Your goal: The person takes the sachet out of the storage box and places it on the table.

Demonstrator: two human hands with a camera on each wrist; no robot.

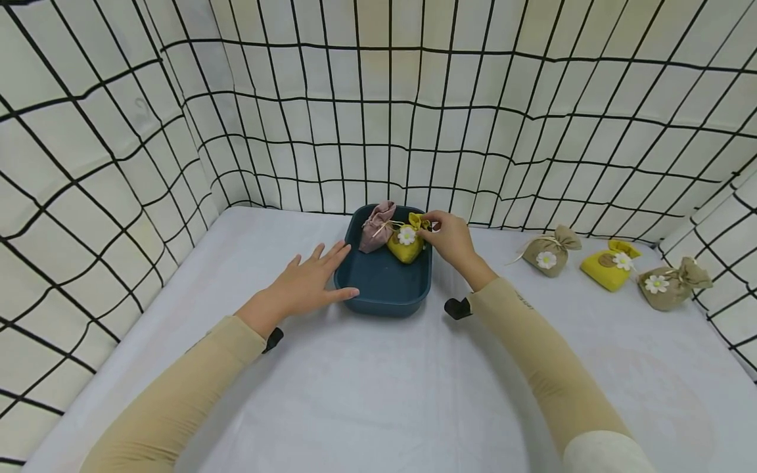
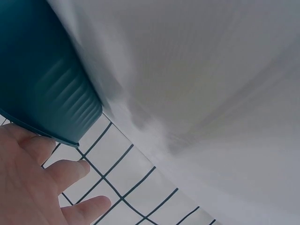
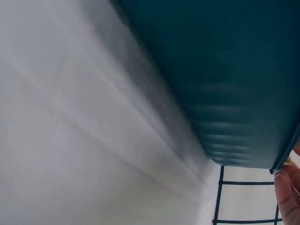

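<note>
A dark teal plastic bin (image 1: 384, 279) stands on the white cloth near the back grid. Inside it, a mauve drawstring pouch (image 1: 376, 230) leans at the back left, beside a yellow drawstring pouch (image 1: 405, 248) bearing a white daisy. My right hand (image 1: 451, 238) reaches over the bin's right rim and pinches the yellow pouch by its gathered top; in the right wrist view only its fingertips (image 3: 287, 185) show at the rim. With fingers spread, my left hand (image 1: 310, 282) rests at the bin's left rim, and in the left wrist view its fingers (image 2: 70, 173) lie along the rim.
To the right on the cloth lie a tan pouch (image 1: 545, 255), another yellow pouch (image 1: 609, 268) and a second tan pouch (image 1: 665, 289), all with daisies. Black wire grid (image 1: 390, 102) walls the back and both sides. White cloth (image 1: 378, 387) spreads before the bin.
</note>
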